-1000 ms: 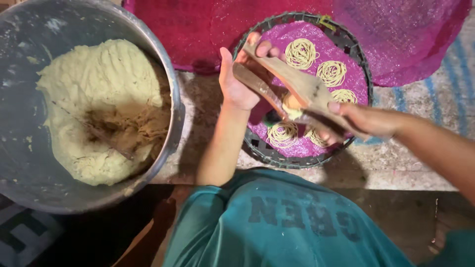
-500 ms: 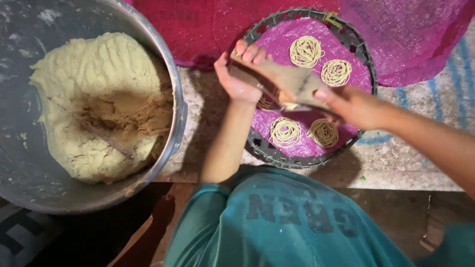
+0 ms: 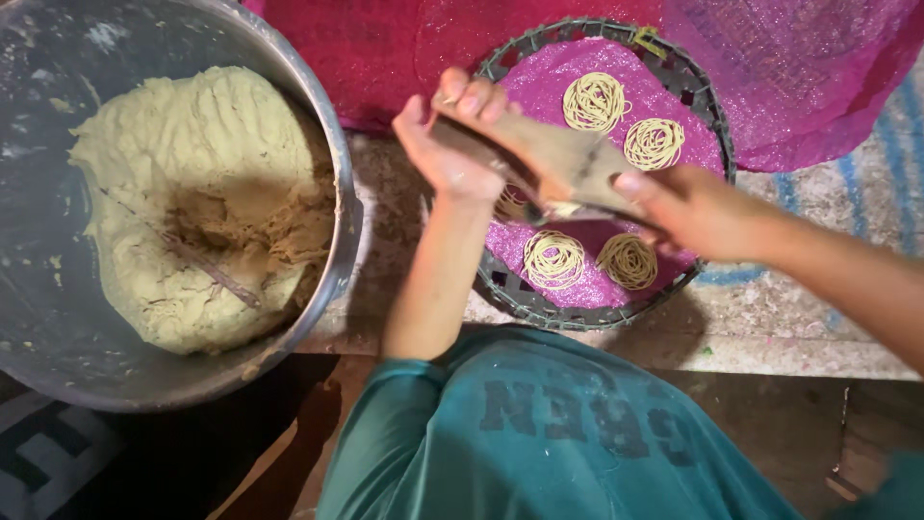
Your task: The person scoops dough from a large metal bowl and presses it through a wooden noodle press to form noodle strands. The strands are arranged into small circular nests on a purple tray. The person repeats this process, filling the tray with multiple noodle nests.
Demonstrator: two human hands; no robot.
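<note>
A brown wooden two-handled noodle press [image 3: 563, 169] is held level over a round dark woven basket tray [image 3: 710, 116], gripped by both hands: the left hand [image 3: 452, 144] closes its fingers around the upper-left handle, and the right hand [image 3: 688, 207] is clenched on the lower-right handle. Beneath the press, pale yellow coiled noodle nests [image 3: 597, 101] lie on a pink glittery cloth [image 3: 539, 87] that lines the tray (four show fully, and a fifth peeks out under the press). The tray sits on a rough grey stone desk [image 3: 770, 318], with more pink mesh fabric [image 3: 808, 67] bunched behind it. To the left, well apart from the tray, stands a large grey metal bowl [image 3: 48, 318] holding a mound of pale yellow dough [image 3: 183, 183]. The person's teal sleeve [image 3: 539, 433] fills the foreground.
</note>
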